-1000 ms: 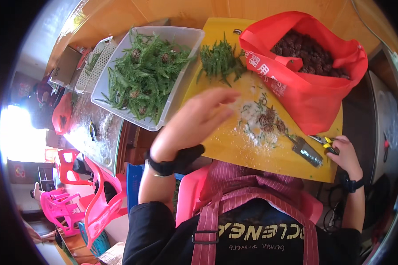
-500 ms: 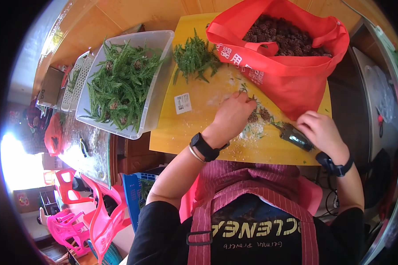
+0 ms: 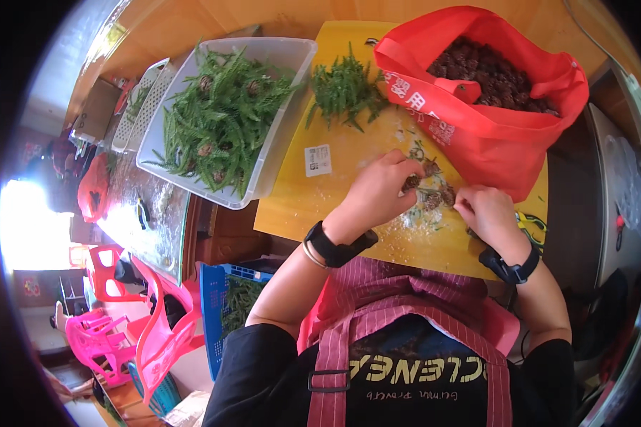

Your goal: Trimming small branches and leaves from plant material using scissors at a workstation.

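Note:
My left hand (image 3: 383, 188) is over the yellow board with its fingers closed on a small brown pine cone (image 3: 411, 183). Close to its right, my right hand (image 3: 488, 215) has thumb and fingertips pinched together; whatever they hold is too small to make out. Between the hands, loose pine cones (image 3: 434, 199) lie among green bits and pale crumbs. Beyond them is a bunch of green artificial sprigs (image 3: 345, 89). Yellow-and-black pliers (image 3: 531, 226) rest beside my right wrist, partly hidden by it.
A red bag (image 3: 477, 146) full of pine cones stands at the far right of the yellow board (image 3: 292, 206). A clear plastic tub (image 3: 267, 167) of sprigs with cones is on the left. A white label (image 3: 318, 161) lies between. Pink chairs (image 3: 167, 334) and a blue crate (image 3: 212, 313) stand lower left.
My right hand has moved left, closer to my left hand, uncovering the pliers. A pine cone now shows in my left fingers. The whole view has shifted slightly.

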Tool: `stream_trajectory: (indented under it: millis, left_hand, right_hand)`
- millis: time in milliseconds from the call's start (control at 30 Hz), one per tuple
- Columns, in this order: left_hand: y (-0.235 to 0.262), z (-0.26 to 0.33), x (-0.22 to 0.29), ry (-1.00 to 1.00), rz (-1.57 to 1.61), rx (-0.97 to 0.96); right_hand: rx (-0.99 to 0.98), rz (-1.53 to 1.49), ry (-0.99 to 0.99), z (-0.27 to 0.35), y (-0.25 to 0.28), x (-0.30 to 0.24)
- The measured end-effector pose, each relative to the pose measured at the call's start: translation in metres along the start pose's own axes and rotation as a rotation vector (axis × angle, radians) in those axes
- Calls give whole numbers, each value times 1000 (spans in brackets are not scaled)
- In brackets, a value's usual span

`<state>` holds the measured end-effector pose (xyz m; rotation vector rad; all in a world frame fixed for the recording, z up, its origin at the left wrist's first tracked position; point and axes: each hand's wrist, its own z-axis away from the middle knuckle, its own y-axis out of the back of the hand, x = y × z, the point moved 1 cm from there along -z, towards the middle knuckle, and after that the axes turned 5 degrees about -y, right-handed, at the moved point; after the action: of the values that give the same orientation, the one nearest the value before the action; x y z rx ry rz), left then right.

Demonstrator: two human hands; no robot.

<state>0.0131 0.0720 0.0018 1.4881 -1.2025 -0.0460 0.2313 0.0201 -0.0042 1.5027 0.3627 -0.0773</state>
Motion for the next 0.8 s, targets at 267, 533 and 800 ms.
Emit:
stream_trajectory:
  millis: [267,533,800]
  left_hand:
    - [21,21,6,307,535,10]
    - [11,35,4,390,1201,107]
    - [10,42,4,500,1291,137]
  right_hand:
    - [-70,17,26,-1,4,-2]
    - [-105,-162,-89,-5,6,-4]
    - [-58,-253,-79,-3,6,-2]
